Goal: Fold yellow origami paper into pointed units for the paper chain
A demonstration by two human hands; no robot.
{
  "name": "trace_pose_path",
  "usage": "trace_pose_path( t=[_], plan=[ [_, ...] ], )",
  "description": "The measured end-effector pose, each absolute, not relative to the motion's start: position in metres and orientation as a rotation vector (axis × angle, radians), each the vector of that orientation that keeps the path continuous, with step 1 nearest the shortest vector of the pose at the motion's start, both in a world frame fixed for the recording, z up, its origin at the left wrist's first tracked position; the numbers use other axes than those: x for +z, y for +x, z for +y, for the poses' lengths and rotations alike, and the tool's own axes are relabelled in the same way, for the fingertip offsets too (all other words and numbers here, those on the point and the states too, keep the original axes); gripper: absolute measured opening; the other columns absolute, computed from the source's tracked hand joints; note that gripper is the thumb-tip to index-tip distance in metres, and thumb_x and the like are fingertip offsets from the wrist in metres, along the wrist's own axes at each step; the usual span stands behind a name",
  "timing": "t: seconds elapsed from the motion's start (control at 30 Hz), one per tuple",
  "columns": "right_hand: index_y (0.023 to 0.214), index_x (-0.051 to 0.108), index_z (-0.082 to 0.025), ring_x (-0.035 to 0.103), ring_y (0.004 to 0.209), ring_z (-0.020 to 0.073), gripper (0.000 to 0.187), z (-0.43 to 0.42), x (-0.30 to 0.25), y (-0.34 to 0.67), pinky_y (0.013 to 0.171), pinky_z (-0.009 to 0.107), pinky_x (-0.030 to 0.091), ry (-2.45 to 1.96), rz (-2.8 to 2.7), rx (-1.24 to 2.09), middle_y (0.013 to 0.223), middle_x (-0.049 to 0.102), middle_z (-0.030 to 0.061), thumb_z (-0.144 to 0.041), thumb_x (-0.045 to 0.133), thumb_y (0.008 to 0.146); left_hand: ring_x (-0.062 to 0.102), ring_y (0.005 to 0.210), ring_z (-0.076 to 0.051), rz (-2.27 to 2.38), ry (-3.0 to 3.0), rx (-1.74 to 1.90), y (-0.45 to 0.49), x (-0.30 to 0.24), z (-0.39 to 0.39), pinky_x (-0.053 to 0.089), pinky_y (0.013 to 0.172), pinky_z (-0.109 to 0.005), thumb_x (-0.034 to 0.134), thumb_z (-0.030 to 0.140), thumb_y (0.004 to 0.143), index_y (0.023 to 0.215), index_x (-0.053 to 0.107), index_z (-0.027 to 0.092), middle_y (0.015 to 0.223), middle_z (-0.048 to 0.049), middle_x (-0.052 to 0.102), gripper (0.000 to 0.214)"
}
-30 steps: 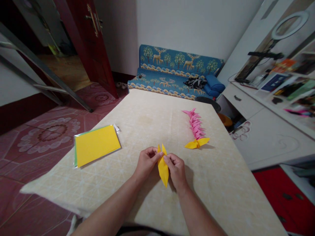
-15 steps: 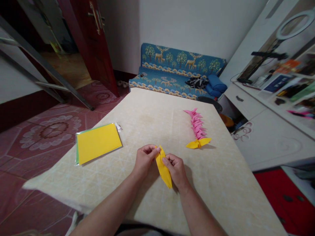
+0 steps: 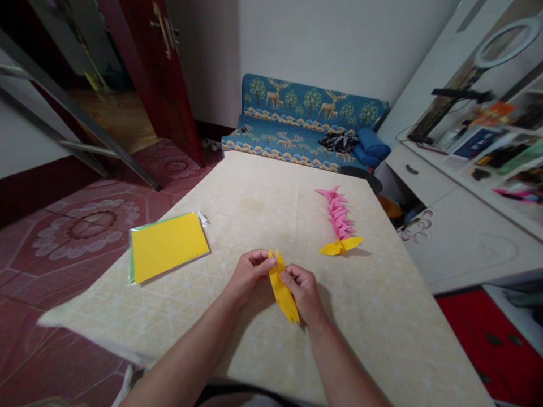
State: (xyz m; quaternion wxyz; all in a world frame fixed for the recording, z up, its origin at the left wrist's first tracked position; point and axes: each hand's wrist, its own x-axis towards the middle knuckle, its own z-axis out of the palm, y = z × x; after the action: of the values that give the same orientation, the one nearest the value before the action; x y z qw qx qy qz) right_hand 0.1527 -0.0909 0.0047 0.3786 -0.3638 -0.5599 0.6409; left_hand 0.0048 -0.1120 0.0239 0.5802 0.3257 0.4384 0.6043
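Note:
A folded piece of yellow paper point(image 3: 283, 294), long and narrow with pointed ends, is held above the near middle of the table. My left hand point(image 3: 251, 272) pinches its upper left side between thumb and fingers. On the other side my right hand point(image 3: 304, 289) grips it, the thumb lying on the paper. Two points stick up at the top, and the lower end is split. To the right lies a row of pink folded paper pieces point(image 3: 338, 213), with a yellow folded paper piece point(image 3: 341, 246) at its near end.
A clear packet of yellow and green paper sheets point(image 3: 170, 247) lies at the left of the cloth-covered table point(image 3: 254, 186). Behind the table stands a blue patterned sofa point(image 3: 288, 133). A white cabinet point(image 3: 462, 226) is on the right, a metal ladder point(image 3: 89, 113) on the left.
The top points of the yellow paper have spread further apart, and its lower end has opened slightly to the right. Both hands keep nearly the same place.

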Motion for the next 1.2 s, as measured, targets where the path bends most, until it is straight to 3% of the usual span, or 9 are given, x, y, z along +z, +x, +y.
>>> trace_pose_path(
  t=[0.27, 0.5, 0.77, 0.93, 1.2],
  plan=[
    [0.066, 0.052, -0.017, 0.038, 0.051, 0.0079, 0.024, -0.093, 0.004, 0.153, 0.046, 0.019, 0.029, -0.941, -1.506, 1.63, 0.059, 0.044, -0.0041, -0.035, 0.06, 0.078, 0.04, 0.044, -0.004, 1.004, 0.701, 1.417, 0.0, 0.016, -0.108, 0.024, 0.042, -0.017, 0.072, 0.036, 0.069, 0.067, 0.053, 0.015, 0.054, 0.0042, 0.05, 0.028],
    [0.065, 0.051, -0.017, 0.04, 0.052, 0.0083, 0.025, -0.085, -0.002, 0.152, 0.046, 0.018, 0.032, -1.091, -1.303, 1.268, 0.058, 0.045, -0.0045, -0.037, 0.06, 0.078, 0.047, 0.051, -0.006, 1.02, 0.926, 1.252, 0.01, 0.017, -0.109, 0.033, 0.049, -0.018, 0.076, 0.037, 0.063, 0.075, 0.061, 0.012, 0.06, 0.0006, 0.057, 0.031],
    [0.069, 0.057, -0.016, 0.046, 0.052, 0.0095, 0.023, -0.084, -0.001, 0.15, 0.047, 0.018, 0.038, -1.127, -1.233, 1.202, 0.059, 0.053, -0.0029, -0.037, 0.063, 0.076, 0.036, 0.042, -0.005, 1.119, 1.132, 1.044, 0.011, 0.02, -0.111, 0.022, 0.043, -0.02, 0.063, 0.047, 0.073, 0.055, 0.059, 0.01, 0.047, 0.0013, 0.05, 0.041],
    [0.072, 0.058, -0.015, 0.049, 0.054, 0.0108, 0.022, -0.085, -0.003, 0.148, 0.049, 0.02, 0.041, -1.16, -1.237, 1.093, 0.061, 0.056, -0.0014, -0.037, 0.061, 0.077, 0.038, 0.042, -0.005, 1.112, 1.14, 0.965, 0.012, 0.019, -0.11, 0.024, 0.043, -0.019, 0.068, 0.043, 0.068, 0.06, 0.061, 0.011, 0.049, 0.0012, 0.053, 0.034],
    [0.068, 0.058, -0.015, 0.047, 0.05, 0.0098, 0.021, -0.087, 0.0, 0.142, 0.047, 0.019, 0.039, -1.26, -1.36, 0.746, 0.057, 0.055, -0.0019, -0.034, 0.061, 0.078, 0.042, 0.041, -0.006, 1.062, 1.176, 0.93, 0.012, 0.018, -0.111, 0.026, 0.042, -0.019, 0.062, 0.041, 0.076, 0.063, 0.063, 0.009, 0.05, -0.0018, 0.057, 0.034]
  ],
)
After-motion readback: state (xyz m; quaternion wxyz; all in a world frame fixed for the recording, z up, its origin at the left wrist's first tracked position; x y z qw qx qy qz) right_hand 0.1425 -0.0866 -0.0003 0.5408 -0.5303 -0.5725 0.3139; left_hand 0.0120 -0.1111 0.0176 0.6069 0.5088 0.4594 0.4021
